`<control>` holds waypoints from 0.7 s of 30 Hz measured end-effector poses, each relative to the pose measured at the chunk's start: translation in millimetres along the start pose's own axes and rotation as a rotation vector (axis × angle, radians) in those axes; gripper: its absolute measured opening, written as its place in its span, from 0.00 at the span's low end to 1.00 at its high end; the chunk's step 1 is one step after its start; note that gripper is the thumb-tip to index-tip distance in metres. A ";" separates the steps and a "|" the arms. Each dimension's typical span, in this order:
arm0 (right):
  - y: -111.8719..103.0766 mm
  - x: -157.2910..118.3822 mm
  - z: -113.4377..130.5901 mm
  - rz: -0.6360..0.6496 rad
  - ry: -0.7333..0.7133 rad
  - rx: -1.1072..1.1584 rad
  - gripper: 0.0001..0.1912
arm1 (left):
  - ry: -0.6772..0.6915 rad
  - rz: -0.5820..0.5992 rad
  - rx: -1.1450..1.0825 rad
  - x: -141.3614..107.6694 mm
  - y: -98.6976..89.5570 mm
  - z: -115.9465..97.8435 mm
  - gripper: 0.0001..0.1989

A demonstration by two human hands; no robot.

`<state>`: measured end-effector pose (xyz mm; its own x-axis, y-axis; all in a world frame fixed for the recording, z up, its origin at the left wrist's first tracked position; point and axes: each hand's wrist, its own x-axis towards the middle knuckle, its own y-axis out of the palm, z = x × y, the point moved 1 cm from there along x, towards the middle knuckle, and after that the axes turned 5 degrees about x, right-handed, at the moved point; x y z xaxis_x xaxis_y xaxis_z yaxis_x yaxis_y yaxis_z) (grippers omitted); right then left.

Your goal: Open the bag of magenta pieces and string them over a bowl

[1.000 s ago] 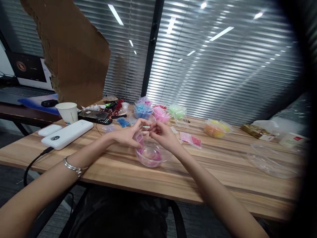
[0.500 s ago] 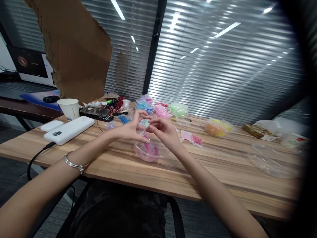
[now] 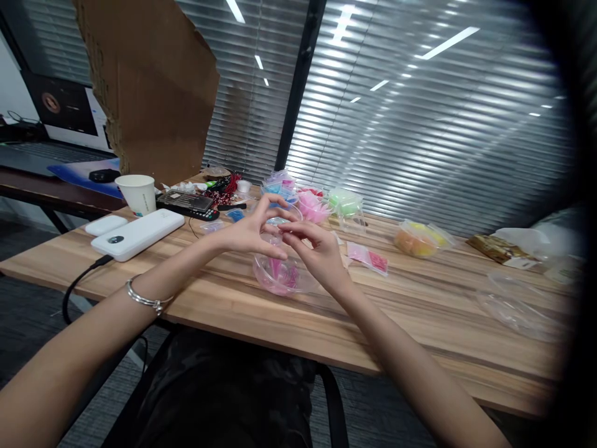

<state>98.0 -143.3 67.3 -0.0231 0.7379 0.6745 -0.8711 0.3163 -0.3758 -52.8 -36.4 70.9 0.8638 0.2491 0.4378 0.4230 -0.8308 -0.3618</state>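
Note:
Above a clear round container (image 3: 305, 281) with pink contents (image 3: 280, 274), my left hand (image 3: 259, 230) is held with thumb and fingers apart in a C shape; nothing solid shows in it. My right hand (image 3: 317, 249) is beside it on the right, thumb and index fingertips pinched together near my left fingers. What the pinch holds, if anything, is too small to see. Behind the hands sit bags with pink (image 3: 313, 206), blue (image 3: 281, 191) and green (image 3: 345, 201) pieces. A flat packet of pink and red bits (image 3: 367, 258) lies to the right.
A white power bank (image 3: 140, 235) with a cable, a paper cup (image 3: 138, 194) and a remote (image 3: 186, 205) are at the left. Farther right lie a bag with orange and yellow pieces (image 3: 417, 239), a gold packet (image 3: 501, 250) and clear plastic (image 3: 517, 308). Cardboard (image 3: 158, 87) stands behind.
The view has shifted slightly, so the table items appear a little farther right. Both hands stay over the container in nearly the same pose, with my left fingers slightly more spread.

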 end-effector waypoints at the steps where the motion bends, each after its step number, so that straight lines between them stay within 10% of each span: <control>1: 0.2 -0.8 1.0 -0.024 0.005 0.002 0.09 | -0.005 0.007 0.005 -0.3 -0.1 -1.1 0.38; 14: -1.2 4.7 6.8 0.382 -0.033 -0.038 0.11 | 0.012 0.085 0.183 -0.2 2.6 0.2 0.37; 21: -4.2 1.7 0.1 0.019 0.047 0.210 0.07 | -0.025 0.068 0.291 1.4 0.3 5.6 0.26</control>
<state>101.6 -143.4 70.1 -0.0217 0.7710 0.6364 -0.9540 0.1745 -0.2439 -50.0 -33.5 66.8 0.8979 0.2131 0.3852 0.4214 -0.6694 -0.6118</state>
